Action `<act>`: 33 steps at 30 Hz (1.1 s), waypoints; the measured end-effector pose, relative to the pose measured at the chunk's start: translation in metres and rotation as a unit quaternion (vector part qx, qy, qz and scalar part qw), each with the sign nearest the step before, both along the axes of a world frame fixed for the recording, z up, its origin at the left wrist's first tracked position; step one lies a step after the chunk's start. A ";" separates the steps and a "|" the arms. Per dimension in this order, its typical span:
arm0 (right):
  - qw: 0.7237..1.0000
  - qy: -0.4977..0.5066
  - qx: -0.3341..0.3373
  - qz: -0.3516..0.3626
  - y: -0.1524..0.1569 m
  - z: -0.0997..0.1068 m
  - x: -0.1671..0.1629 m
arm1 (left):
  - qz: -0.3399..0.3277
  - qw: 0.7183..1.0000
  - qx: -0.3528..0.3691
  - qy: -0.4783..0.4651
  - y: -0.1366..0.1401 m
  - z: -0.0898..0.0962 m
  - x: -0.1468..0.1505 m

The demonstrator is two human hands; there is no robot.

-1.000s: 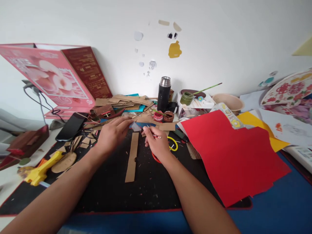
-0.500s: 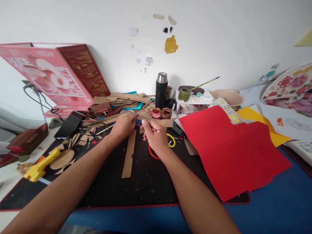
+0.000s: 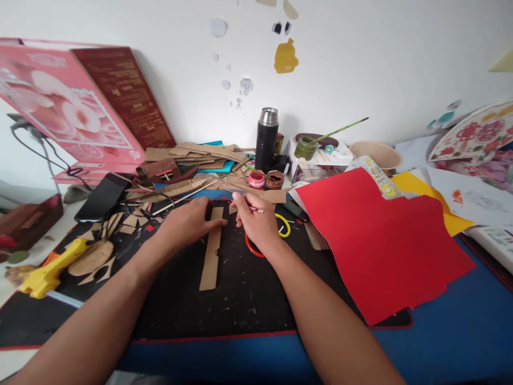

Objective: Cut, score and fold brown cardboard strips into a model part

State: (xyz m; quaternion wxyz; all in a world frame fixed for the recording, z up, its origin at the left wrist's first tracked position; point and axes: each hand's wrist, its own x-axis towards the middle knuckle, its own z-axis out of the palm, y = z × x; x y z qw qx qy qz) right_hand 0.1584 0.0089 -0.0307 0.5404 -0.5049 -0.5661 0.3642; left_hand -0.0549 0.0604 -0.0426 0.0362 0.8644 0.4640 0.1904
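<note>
A narrow cardboard strip [image 3: 210,262] with a small notch in its right edge lies lengthwise on the black mat. My left hand [image 3: 191,220] is over the strip's far left side, thumb and fingers apart; whether it touches the cardboard I cannot tell. My right hand [image 3: 256,216] is closed round a slim, patterned pen-like stick [image 3: 256,209], whose end shows past the fingers. Under and beside that hand lie scissors with a yellow loop [image 3: 285,224] and a red loop [image 3: 253,247], their blades hidden.
Cardboard scraps [image 3: 200,155] are piled at the back beside a black flask [image 3: 266,140] and open paint jars [image 3: 274,179]. Red sheets [image 3: 385,240] cover the right side. To the left are a yellow glue gun [image 3: 56,270], a phone [image 3: 105,197] and a pink box [image 3: 80,112].
My left hand has come back from the cardboard pile towards me, its thumb now spread over the strip. My right hand stays in nearly the same place. The view has tilted down slightly.
</note>
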 end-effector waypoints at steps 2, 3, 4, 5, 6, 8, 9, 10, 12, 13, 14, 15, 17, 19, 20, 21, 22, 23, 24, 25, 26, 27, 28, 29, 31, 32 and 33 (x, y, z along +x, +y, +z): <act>1.000 -0.013 -0.003 -0.003 -0.001 0.000 0.000 | 0.036 0.998 -0.044 0.027 -0.005 0.003 0.005; 1.000 -0.017 -0.002 0.001 -0.001 0.000 0.000 | 0.050 0.996 -0.069 0.019 -0.005 0.006 0.007; 1.000 -0.018 0.000 0.004 -0.002 0.001 -0.001 | 0.066 0.993 -0.094 -0.003 -0.005 0.009 0.009; 1.000 -0.020 0.002 0.006 -0.003 0.001 -0.001 | 0.081 0.989 -0.119 -0.036 -0.004 0.012 0.010; 1.000 -0.021 0.001 0.009 -0.003 0.001 -0.001 | 0.094 0.982 -0.143 -0.079 -0.002 0.015 0.011; 1.000 -0.019 -0.007 0.010 -0.004 0.001 -0.002 | 0.090 0.959 -0.196 -0.182 0.001 0.019 0.013; 1.000 -0.015 -0.014 0.008 -0.004 0.001 -0.002 | 0.083 0.940 -0.227 -0.242 0.003 0.020 0.013; 1.000 -0.012 -0.019 0.004 -0.004 0.001 -0.002 | 0.076 0.914 -0.258 -0.303 0.004 0.021 0.014; 1.000 -0.004 -0.025 -0.002 -0.004 0.001 -0.002 | 0.079 0.845 -0.292 -0.442 0.007 0.022 0.014; 1.000 -0.006 -0.020 -0.004 -0.003 0.001 -0.002 | 0.086 0.810 -0.293 -0.502 0.008 0.021 0.014; 1.000 -0.009 -0.016 -0.004 -0.003 0.001 -0.002 | 0.095 0.778 -0.285 -0.552 0.010 0.021 0.014; 1.000 -0.016 -0.011 -0.003 -0.004 0.001 -0.002 | 0.104 0.752 -0.274 -0.591 0.012 0.021 0.014; 1.000 -0.026 -0.008 0.007 -0.004 0.000 -0.003 | 0.121 0.719 -0.244 -0.639 0.016 0.020 0.012; 0.999 -0.029 -0.012 0.029 -0.004 -0.001 -0.004 | 0.135 0.704 -0.211 -0.665 0.020 0.020 0.011; 0.999 -0.029 -0.012 0.040 -0.005 -0.001 -0.005 | 0.141 0.699 -0.196 -0.673 0.022 0.020 0.010; 0.998 -0.030 -0.011 0.049 -0.005 -0.001 -0.005 | 0.146 0.693 -0.184 -0.682 0.023 0.020 0.010; 0.998 -0.031 -0.012 0.055 -0.005 -0.001 -0.006 | 0.148 0.687 -0.177 -0.689 0.024 0.021 0.010; 0.998 -0.031 -0.014 0.058 -0.005 0.000 -0.006 | 0.147 0.681 -0.174 -0.696 0.024 0.022 0.010; 0.998 -0.032 -0.019 0.058 -0.004 0.000 -0.007 | 0.143 0.676 -0.172 -0.702 0.024 0.022 0.010; 0.998 -0.032 -0.024 0.057 -0.004 0.000 -0.007 | 0.138 0.671 -0.170 -0.708 0.023 0.023 0.010; 0.997 -0.032 -0.030 0.056 -0.004 0.000 -0.007 | 0.132 0.668 -0.167 -0.713 0.023 0.024 0.010; 0.997 -0.036 -0.034 0.054 -0.004 0.001 -0.007 | 0.128 0.665 -0.164 -0.717 0.023 0.025 0.010; 0.997 -0.042 -0.037 0.052 -0.004 0.001 -0.007 | 0.124 0.662 -0.161 -0.721 0.022 0.026 0.010; 0.997 -0.052 -0.039 0.051 -0.004 0.001 -0.007 | 0.122 0.658 -0.161 -0.725 0.022 0.026 0.009; 0.995 -0.072 -0.041 0.055 -0.004 0.001 -0.007 | 0.118 0.647 -0.170 -0.734 0.022 0.027 0.008; 0.994 -0.079 -0.041 0.058 -0.004 0.001 -0.007 | 0.116 0.640 -0.181 -0.738 0.023 0.028 0.007; 0.994 -0.083 -0.040 0.060 -0.004 0.001 -0.007 | 0.115 0.632 -0.194 -0.742 0.023 0.028 0.007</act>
